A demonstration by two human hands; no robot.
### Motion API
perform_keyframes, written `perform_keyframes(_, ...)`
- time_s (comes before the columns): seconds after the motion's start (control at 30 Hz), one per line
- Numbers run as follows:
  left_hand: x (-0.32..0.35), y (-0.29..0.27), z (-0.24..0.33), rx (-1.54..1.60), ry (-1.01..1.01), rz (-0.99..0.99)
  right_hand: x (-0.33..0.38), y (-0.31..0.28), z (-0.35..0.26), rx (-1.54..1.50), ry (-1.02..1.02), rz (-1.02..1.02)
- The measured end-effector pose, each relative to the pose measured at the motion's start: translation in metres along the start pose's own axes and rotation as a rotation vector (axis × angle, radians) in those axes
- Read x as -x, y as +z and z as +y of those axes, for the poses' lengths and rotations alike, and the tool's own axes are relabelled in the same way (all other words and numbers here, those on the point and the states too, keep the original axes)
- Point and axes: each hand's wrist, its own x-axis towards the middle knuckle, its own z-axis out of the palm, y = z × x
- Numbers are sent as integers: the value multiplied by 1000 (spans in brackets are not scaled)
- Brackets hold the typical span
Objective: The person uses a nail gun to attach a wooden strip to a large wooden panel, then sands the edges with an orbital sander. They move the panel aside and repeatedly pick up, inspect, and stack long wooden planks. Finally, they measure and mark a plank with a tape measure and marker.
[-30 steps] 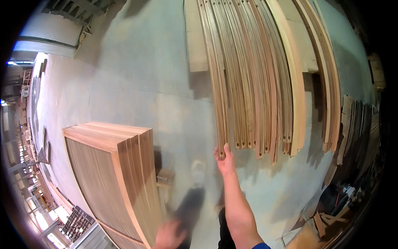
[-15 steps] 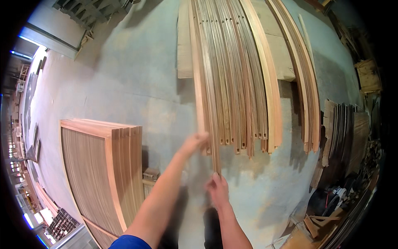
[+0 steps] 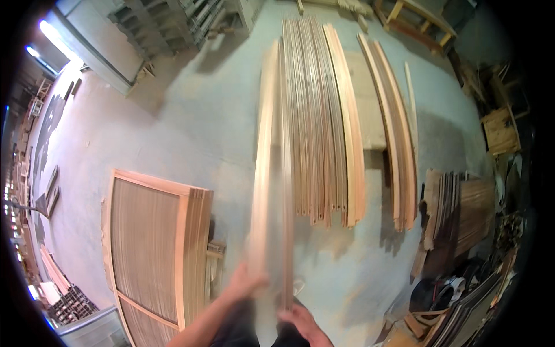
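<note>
Two long wooden strips reach away from me over the floor, a small gap between them at my end. My left hand (image 3: 248, 282) is closed round the near end of the pale, wider strip (image 3: 264, 168), which is smeared by motion. Closed on the end of the narrower brown strip (image 3: 287, 231) is my right hand (image 3: 302, 321), lower and a little to the right. To their right lies a row of brown wooden strips (image 3: 312, 133), side by side, with slots near their ends. A pale strip (image 3: 348, 127) borders that row on its right.
At left stands a stack of framed wooden panels (image 3: 147, 248). Another bundle of strips (image 3: 396, 144) lies right of the row, with cardboard (image 3: 368, 110) between. Dark sheets (image 3: 445, 202) and scrap wood lean along the right side. Grey pallets (image 3: 156, 26) stand at the far left.
My hands have drawn back toward me, the two strips with them. The pale strip has come away from the row's left side. My view has tilted up, showing the strips' far ends.
</note>
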Motion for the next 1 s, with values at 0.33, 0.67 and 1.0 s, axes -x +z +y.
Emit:
perform_keyframes(0.33,124,19,-3,-48,189,105,100,74,-138,135,-158,334)
perform_keyframes(0.67,229,93,100,-113,362,-125,178,81,-136,375,-556,226)
perform_keyframes(1.0,286,119,269,271,424,-414,252,120,-322,12,-635,101)
